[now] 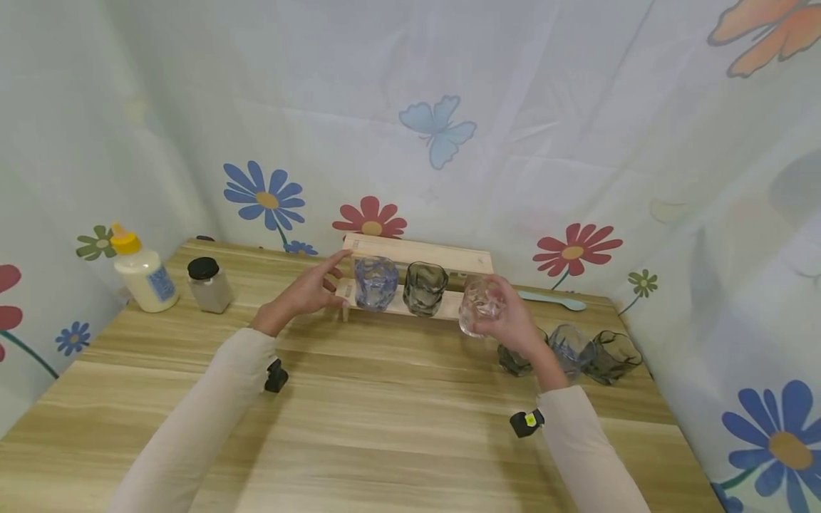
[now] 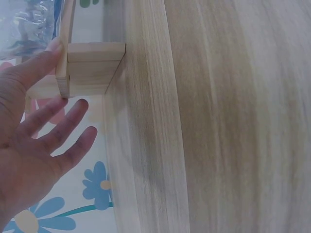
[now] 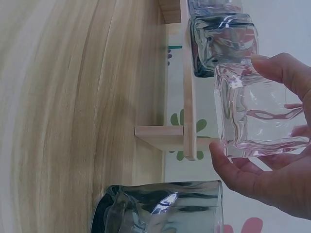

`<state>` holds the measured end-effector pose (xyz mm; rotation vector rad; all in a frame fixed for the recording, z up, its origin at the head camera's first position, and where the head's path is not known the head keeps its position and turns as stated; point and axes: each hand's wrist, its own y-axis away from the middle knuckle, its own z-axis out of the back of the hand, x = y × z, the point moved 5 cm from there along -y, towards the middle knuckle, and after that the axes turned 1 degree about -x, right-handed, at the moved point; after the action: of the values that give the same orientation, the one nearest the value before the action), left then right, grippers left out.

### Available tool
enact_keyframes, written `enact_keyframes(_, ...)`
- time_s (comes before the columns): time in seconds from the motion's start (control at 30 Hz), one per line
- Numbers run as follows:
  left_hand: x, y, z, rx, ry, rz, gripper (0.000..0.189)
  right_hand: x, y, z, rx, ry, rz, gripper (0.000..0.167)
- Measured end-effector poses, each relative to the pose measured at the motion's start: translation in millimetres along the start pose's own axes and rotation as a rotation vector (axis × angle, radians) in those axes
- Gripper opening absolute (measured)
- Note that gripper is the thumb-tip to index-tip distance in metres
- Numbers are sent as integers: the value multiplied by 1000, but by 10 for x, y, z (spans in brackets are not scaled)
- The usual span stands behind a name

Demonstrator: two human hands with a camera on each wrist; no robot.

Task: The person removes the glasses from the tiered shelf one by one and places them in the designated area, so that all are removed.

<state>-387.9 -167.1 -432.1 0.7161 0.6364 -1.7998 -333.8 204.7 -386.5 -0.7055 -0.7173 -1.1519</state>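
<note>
A two-tier wooden rack (image 1: pixel 418 253) stands at the back of the table. On its lower board are a bluish glass (image 1: pixel 375 283) and a smoky grey glass (image 1: pixel 425 288), both with wavy walls. My left hand (image 1: pixel 314 286) is at the rack's left end; in the left wrist view its thumb touches the lower board (image 2: pixel 63 73) and the other fingers are spread. My right hand (image 1: pixel 513 317) grips a clear glass (image 3: pixel 262 114) between thumb and fingers. That glass is over the lower board's right end, beside the grey one.
Right of the rack, two smoky glasses (image 1: pixel 613 356) and a bluish glass (image 1: pixel 568 349) stand close under my right forearm. Behind them lies a pale blue spoon (image 1: pixel 553 300). At the left are a glue bottle (image 1: pixel 149 279) and a black-lidded jar (image 1: pixel 210 288). A flowered curtain hangs behind.
</note>
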Motion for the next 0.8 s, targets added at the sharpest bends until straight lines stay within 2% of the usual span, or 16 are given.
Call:
enact_keyframes(0.17, 9, -6, -7, -1, 5, -2, 102, -6, 69, -15, 8, -28, 4, 91)
enact_keyframes(0.3, 3, -2, -1, 0, 14, 7, 103, -5, 120, -21, 3, 3, 17, 89)
enact_keyframes(0.57, -18, 4, 4, 1, 7, -5, 102, 64, 216, 2, -43, 80, 97, 87)
enact_keyframes(0.8, -9, 5, 3, -5, 14, -1, 102, 59, 337, -12, -34, 80, 115, 87)
